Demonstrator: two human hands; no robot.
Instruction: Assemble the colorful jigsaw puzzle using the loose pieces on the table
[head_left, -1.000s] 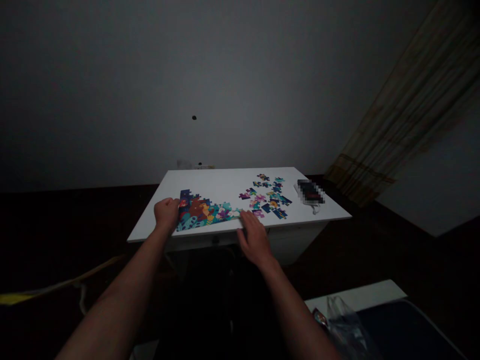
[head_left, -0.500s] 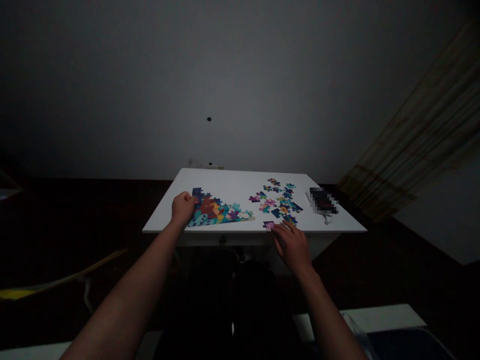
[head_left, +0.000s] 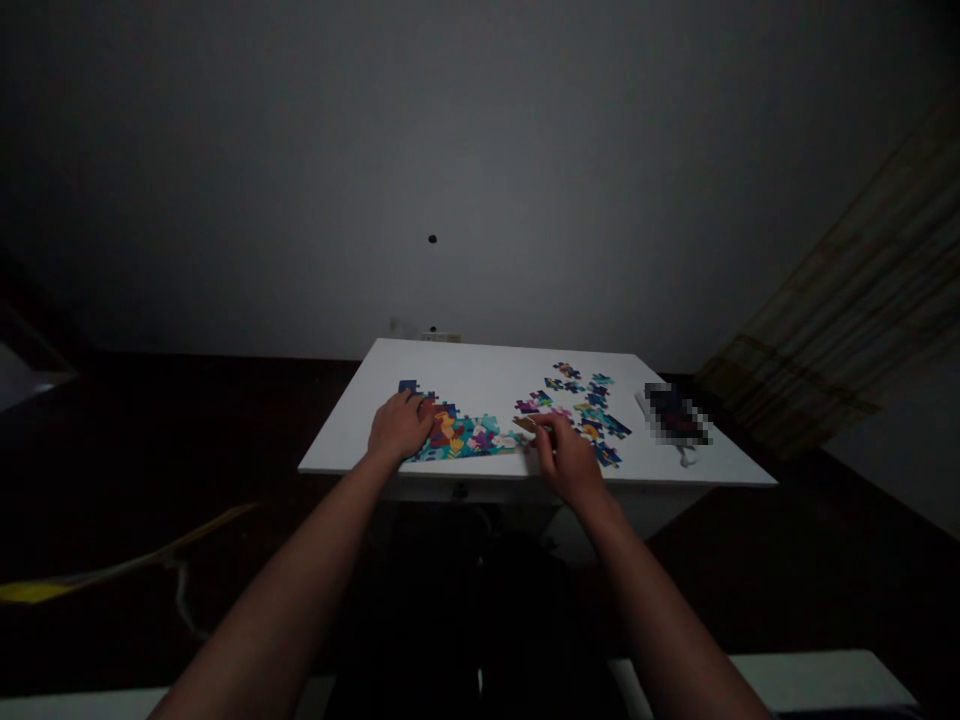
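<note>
seen from the wearer's seat in a dim room, a white table [head_left: 472,370] carries a colourful jigsaw; directions are from the table's centre, with twelve o'clock at the wall. the joined section [head_left: 481,438] lies toward eight o'clock, along the near edge. the left hand [head_left: 400,428], a loose fist beside the section half a second ago, is now laid over its left end, fingers bent onto it and seemingly steadying it. the right hand [head_left: 571,464] has lifted a piece from the near edge and brought it leftward; thumb and fingers pinch this held piece [head_left: 526,424], tilted, a dull brown face showing, at the section's right end. whether the two touch cannot be told. the hands are apart, and the held piece does not look fitted yet. loose pieces [head_left: 616,426] scatter from one to four o'clock; a blurred-out dark object [head_left: 676,412] sits at three.
</note>
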